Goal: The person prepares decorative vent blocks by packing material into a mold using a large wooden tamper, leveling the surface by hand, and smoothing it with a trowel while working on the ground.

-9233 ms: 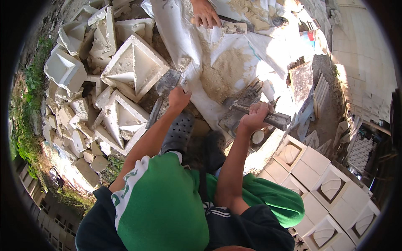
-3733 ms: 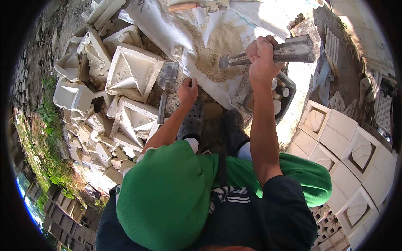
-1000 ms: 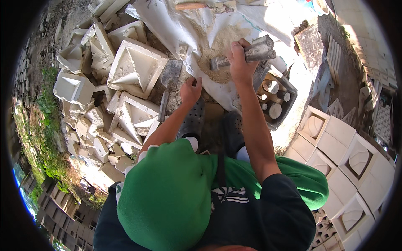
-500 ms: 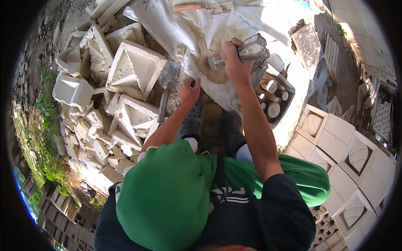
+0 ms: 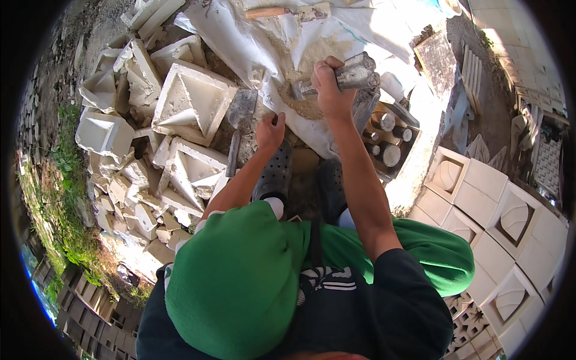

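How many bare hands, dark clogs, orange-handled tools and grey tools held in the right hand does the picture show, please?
Bare hands, left hand and right hand: 2
Dark clogs, left clog and right clog: 2
Orange-handled tool: 1
Grey tool held: 1
Total: 6

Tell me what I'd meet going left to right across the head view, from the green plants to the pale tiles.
Green plants → small white block → large hollowed white block → flat-bladed tool → left hand → right hand, gripping a grey tool → cylinders → pale tiles.
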The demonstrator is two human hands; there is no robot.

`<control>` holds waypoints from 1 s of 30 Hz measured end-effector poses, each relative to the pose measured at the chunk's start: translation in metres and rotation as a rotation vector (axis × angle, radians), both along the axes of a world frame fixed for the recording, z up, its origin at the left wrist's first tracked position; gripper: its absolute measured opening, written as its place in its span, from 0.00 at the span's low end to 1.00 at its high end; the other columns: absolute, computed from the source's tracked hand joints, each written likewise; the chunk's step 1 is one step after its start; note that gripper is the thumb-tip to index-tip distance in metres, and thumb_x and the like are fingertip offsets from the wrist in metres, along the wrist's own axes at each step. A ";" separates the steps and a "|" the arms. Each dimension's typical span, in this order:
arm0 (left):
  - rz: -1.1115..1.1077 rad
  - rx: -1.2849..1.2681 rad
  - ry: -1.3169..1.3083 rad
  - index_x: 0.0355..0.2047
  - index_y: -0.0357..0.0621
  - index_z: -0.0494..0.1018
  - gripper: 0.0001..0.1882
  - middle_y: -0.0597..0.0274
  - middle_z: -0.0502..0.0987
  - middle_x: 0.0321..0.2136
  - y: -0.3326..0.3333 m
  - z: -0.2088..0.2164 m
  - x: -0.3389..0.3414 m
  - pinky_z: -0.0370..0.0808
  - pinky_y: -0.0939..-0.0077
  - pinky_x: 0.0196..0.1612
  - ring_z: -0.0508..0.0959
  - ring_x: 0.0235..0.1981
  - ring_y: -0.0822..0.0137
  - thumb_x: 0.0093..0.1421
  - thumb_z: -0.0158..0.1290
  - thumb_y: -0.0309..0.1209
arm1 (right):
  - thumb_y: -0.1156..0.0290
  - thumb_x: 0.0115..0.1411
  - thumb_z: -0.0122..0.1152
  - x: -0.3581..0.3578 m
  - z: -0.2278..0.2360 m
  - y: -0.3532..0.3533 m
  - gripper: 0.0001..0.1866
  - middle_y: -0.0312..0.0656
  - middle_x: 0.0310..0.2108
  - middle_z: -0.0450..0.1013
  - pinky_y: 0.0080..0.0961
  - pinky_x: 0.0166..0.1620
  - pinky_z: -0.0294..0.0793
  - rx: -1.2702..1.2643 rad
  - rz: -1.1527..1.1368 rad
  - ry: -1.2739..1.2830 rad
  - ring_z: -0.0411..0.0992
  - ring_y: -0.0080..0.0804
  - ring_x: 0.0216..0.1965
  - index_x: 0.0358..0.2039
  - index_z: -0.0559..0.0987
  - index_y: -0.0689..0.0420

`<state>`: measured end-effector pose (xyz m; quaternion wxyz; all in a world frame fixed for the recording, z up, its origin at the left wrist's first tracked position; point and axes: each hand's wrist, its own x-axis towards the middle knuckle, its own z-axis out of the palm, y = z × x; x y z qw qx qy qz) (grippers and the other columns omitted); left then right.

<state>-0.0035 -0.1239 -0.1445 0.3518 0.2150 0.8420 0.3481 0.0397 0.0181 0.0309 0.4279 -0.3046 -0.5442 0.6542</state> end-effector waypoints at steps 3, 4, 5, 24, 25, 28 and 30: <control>0.026 0.005 0.021 0.22 0.37 0.71 0.22 0.51 0.72 0.18 0.006 0.010 0.000 0.67 0.60 0.29 0.73 0.22 0.51 0.56 0.51 0.47 | 0.75 0.55 0.49 0.004 0.068 -0.018 0.16 0.29 0.12 0.52 0.18 0.19 0.47 -0.063 -0.073 -0.106 0.49 0.16 0.14 0.14 0.56 0.53; 0.031 0.011 0.063 0.21 0.37 0.70 0.21 0.50 0.71 0.17 0.008 0.015 0.001 0.67 0.59 0.29 0.73 0.21 0.49 0.56 0.51 0.46 | 0.75 0.55 0.50 0.008 0.083 -0.023 0.17 0.29 0.11 0.51 0.18 0.19 0.47 0.012 -0.061 -0.077 0.48 0.16 0.14 0.14 0.56 0.53; 0.030 0.014 0.062 0.21 0.37 0.70 0.21 0.50 0.71 0.17 0.009 0.013 0.001 0.67 0.59 0.29 0.73 0.21 0.49 0.56 0.51 0.46 | 0.74 0.55 0.50 0.009 0.091 -0.024 0.17 0.29 0.11 0.51 0.18 0.19 0.47 0.095 -0.050 -0.044 0.48 0.16 0.14 0.14 0.55 0.53; -0.327 -0.230 0.047 0.26 0.36 0.77 0.27 0.48 0.78 0.23 0.026 0.003 0.000 0.73 0.58 0.37 0.79 0.30 0.50 0.51 0.53 0.53 | 0.78 0.53 0.47 0.087 0.039 0.009 0.14 0.29 0.11 0.52 0.18 0.16 0.49 -0.033 -0.434 0.016 0.48 0.17 0.12 0.14 0.58 0.53; -0.365 -0.200 0.074 0.25 0.36 0.77 0.26 0.48 0.78 0.22 0.029 -0.002 0.000 0.73 0.59 0.36 0.79 0.28 0.50 0.51 0.53 0.52 | 0.80 0.52 0.48 0.095 0.034 0.011 0.12 0.28 0.13 0.53 0.16 0.16 0.47 -0.017 -0.467 0.035 0.50 0.15 0.12 0.16 0.60 0.53; -0.362 -0.081 -0.284 0.23 0.34 0.76 0.26 0.47 0.77 0.20 0.042 0.005 0.001 0.74 0.60 0.34 0.79 0.26 0.50 0.51 0.54 0.51 | 0.81 0.51 0.48 0.106 0.029 0.012 0.11 0.30 0.13 0.56 0.16 0.16 0.48 -0.023 -0.515 0.009 0.51 0.14 0.12 0.16 0.60 0.54; -0.243 -0.076 -0.324 0.23 0.33 0.76 0.25 0.46 0.76 0.19 0.034 0.001 0.003 0.74 0.60 0.33 0.78 0.25 0.49 0.51 0.55 0.50 | 0.81 0.51 0.48 0.104 0.027 0.012 0.11 0.30 0.13 0.56 0.16 0.16 0.49 -0.021 -0.531 -0.011 0.51 0.14 0.12 0.17 0.60 0.54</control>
